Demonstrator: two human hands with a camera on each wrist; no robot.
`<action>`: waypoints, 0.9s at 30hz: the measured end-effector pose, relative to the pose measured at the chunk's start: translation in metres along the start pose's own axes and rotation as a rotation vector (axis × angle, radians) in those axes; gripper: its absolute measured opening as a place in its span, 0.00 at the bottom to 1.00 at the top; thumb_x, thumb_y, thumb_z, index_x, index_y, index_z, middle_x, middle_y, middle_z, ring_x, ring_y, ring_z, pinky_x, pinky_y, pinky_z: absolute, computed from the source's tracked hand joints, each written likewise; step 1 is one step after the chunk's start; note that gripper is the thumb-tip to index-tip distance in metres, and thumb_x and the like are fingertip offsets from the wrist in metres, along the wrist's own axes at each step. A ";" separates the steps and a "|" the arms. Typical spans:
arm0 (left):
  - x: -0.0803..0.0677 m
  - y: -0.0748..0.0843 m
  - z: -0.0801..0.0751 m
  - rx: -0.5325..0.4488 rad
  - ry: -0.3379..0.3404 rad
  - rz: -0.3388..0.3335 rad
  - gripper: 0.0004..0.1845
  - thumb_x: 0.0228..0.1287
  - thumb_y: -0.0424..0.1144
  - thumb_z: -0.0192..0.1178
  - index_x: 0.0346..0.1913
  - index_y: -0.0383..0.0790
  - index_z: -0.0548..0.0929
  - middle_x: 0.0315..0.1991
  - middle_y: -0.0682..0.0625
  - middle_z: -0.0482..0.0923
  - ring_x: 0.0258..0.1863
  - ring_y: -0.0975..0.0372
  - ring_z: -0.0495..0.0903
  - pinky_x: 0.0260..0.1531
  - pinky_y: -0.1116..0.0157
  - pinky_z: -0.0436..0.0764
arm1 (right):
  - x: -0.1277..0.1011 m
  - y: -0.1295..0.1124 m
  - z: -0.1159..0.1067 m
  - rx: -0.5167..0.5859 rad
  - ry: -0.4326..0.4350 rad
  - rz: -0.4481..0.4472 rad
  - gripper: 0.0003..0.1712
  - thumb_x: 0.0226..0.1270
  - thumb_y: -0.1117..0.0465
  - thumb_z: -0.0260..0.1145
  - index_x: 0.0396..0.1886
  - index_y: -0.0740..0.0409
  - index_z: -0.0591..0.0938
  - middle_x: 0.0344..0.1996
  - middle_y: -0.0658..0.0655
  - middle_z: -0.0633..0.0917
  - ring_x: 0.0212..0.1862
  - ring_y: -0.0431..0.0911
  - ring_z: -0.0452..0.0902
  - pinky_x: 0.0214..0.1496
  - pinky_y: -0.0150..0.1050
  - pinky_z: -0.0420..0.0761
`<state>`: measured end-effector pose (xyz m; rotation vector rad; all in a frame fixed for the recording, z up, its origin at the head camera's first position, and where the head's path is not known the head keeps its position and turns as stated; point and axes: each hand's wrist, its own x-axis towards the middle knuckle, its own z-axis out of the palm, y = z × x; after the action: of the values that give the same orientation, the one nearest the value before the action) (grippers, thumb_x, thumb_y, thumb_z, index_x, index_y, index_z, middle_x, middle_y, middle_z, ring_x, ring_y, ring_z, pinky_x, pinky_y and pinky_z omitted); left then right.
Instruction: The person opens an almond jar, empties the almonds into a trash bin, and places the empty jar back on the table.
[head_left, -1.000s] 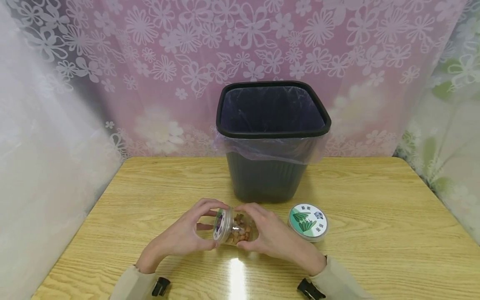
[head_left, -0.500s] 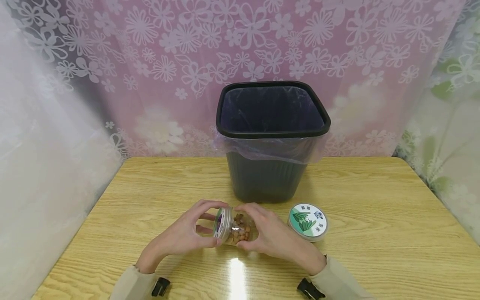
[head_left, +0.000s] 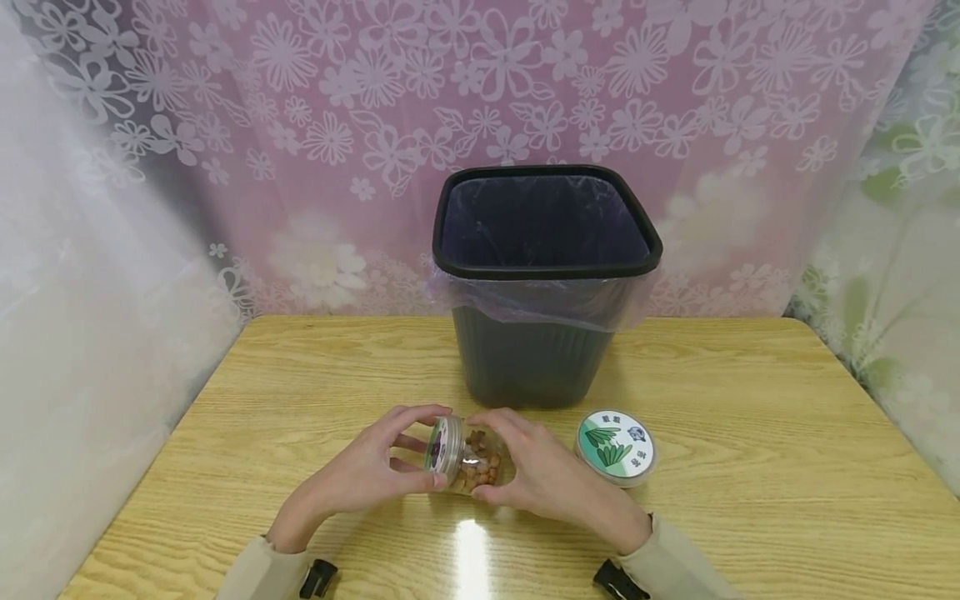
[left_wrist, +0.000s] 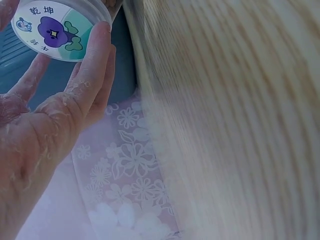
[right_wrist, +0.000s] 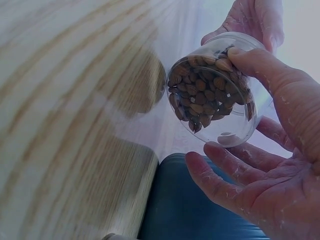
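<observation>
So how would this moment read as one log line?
left hand: grips lid | right hand: holds nut jar | bin: behind

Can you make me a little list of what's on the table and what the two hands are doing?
left hand: grips the lid of the jar
right hand: holds the clear jar by its body
jar: lying on its side between the hands, brown nuts inside
second container: round, green-and-white label on top, on the table beside the right hand
bin: dark, lined with a clear bag, standing behind the hands
table: light wood
</observation>
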<state>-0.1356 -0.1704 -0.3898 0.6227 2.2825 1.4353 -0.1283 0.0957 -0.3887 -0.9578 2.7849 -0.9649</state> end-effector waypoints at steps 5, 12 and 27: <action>0.001 0.000 0.000 0.024 0.011 -0.012 0.39 0.63 0.48 0.72 0.75 0.56 0.67 0.71 0.47 0.66 0.61 0.47 0.78 0.50 0.63 0.86 | 0.000 0.000 0.000 0.006 0.003 0.003 0.43 0.54 0.51 0.81 0.68 0.50 0.73 0.63 0.53 0.81 0.63 0.50 0.80 0.63 0.50 0.82; 0.001 0.000 0.001 0.065 0.027 -0.026 0.38 0.64 0.50 0.72 0.75 0.57 0.68 0.70 0.47 0.67 0.58 0.49 0.79 0.50 0.61 0.86 | 0.000 0.000 0.000 0.002 0.005 0.002 0.43 0.54 0.50 0.82 0.68 0.50 0.74 0.63 0.53 0.81 0.64 0.50 0.80 0.64 0.50 0.82; 0.002 0.002 0.003 0.107 0.044 -0.053 0.38 0.64 0.53 0.70 0.75 0.55 0.68 0.65 0.47 0.72 0.53 0.53 0.81 0.50 0.59 0.87 | 0.000 0.000 0.000 0.006 -0.003 -0.001 0.42 0.55 0.51 0.81 0.68 0.51 0.74 0.63 0.54 0.81 0.63 0.50 0.80 0.64 0.51 0.82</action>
<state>-0.1355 -0.1661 -0.3890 0.5622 2.4043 1.3219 -0.1284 0.0957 -0.3890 -0.9598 2.7777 -0.9697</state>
